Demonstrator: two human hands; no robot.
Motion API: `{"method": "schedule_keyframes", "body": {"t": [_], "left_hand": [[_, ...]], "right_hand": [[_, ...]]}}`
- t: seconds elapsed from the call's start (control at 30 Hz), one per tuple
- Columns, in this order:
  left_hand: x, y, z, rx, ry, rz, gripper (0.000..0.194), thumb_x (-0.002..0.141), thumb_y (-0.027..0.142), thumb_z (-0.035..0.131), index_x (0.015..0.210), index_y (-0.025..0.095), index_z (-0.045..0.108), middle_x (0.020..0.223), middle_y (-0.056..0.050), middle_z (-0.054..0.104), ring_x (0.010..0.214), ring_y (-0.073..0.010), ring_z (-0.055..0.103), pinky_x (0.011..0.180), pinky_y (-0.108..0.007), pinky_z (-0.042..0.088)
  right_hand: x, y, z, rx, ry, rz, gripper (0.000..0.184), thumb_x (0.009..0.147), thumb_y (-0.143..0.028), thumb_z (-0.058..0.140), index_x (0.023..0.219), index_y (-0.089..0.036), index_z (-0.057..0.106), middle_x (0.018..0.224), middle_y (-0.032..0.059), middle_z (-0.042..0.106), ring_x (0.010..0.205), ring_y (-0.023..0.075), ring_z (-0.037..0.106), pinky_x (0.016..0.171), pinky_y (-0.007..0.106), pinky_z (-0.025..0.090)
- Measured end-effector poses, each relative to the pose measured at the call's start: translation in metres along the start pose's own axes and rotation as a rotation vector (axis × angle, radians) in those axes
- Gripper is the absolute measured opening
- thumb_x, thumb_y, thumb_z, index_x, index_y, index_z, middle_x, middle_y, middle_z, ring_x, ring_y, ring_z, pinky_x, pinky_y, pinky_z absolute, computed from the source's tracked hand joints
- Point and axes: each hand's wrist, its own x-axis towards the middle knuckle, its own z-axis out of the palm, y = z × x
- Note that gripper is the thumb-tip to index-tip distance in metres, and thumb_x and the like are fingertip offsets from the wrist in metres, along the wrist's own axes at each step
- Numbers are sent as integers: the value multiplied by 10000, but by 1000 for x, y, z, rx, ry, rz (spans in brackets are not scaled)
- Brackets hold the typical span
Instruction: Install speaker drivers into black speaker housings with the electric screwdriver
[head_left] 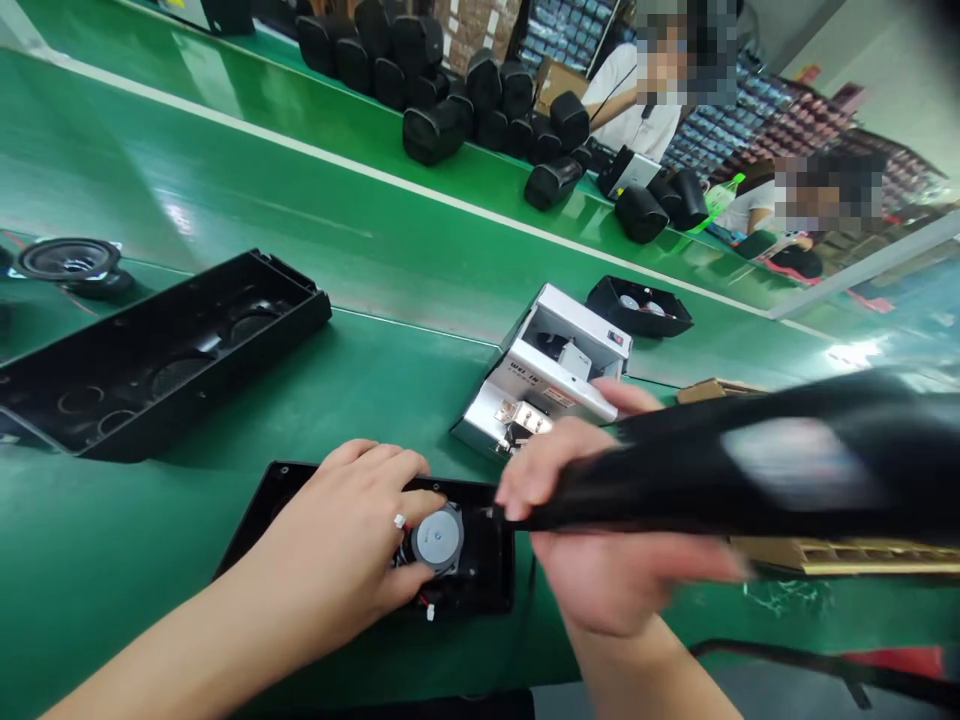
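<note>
My left hand lies over a black speaker panel on the green belt, fingers curled around a small round speaker driver with a grey magnet back. My right hand grips a long black power screwdriver that reaches in from the right, blurred by motion; its tip end sits close to the driver. Small red wires with a white plug show below the driver.
A long black speaker housing lies open at the left, a loose woofer behind it. A silver screw feeder box stands beyond my hands. Many black speaker cabinets line the far belt, where two other people sit.
</note>
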Motion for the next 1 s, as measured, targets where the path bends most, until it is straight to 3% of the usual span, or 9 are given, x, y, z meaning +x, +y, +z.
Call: {"method": "schedule_keyframes", "body": {"t": [0.1, 0.17, 0.27, 0.43, 0.67, 1.0], "left_hand": [[-2, 0, 1, 3, 21, -7, 392, 773, 232, 994, 1138, 326, 884, 1242, -32, 816, 1160, -339, 769, 1123, -584, 502], [-5, -1, 3, -11, 25, -16, 408, 773, 210, 968, 1153, 332, 881, 1263, -33, 816, 1152, -335, 768, 1115, -580, 508], [-7, -2, 8, -58, 53, -32, 413, 771, 184, 934, 1144, 346, 863, 1245, -21, 802, 1107, -316, 756, 1091, -578, 506], [-8, -4, 14, -88, 111, -22, 410, 757, 184, 919, 1129, 342, 849, 1238, -19, 801, 1104, -316, 750, 1100, -591, 498], [-6, -2, 4, -99, 72, -44, 385, 721, 179, 961, 1068, 323, 878, 1204, -34, 818, 1084, -334, 763, 1070, -614, 541], [-6, -2, 9, -110, 103, -42, 397, 696, 179, 978, 1047, 325, 864, 1189, -30, 811, 1054, -325, 753, 1052, -602, 538]], "right_hand": [[35, -39, 3, 16, 227, -74, 645, 1022, -880, 779, 1274, -299, 660, 609, -94, 692, 411, 201, 532, 425, 323, 516], [55, -52, 4, -79, 291, -118, 666, 984, -928, 756, 1140, -293, 633, 539, -105, 639, 380, 205, 488, 387, 328, 468], [70, -48, 5, -156, 232, -140, 671, 956, -946, 761, 1015, -301, 589, 516, -109, 605, 377, 208, 509, 372, 343, 425], [65, -20, 4, -117, 106, -139, 624, 1026, -910, 728, 1044, -294, 629, 611, -91, 661, 412, 196, 540, 412, 365, 429], [61, -15, 2, -115, 87, -96, 624, 1052, -900, 702, 1104, -282, 625, 629, -95, 673, 425, 196, 556, 413, 360, 445], [63, -12, 2, -110, 87, -119, 642, 1039, -932, 693, 1085, -293, 649, 627, -83, 677, 419, 202, 557, 418, 364, 444]]}}
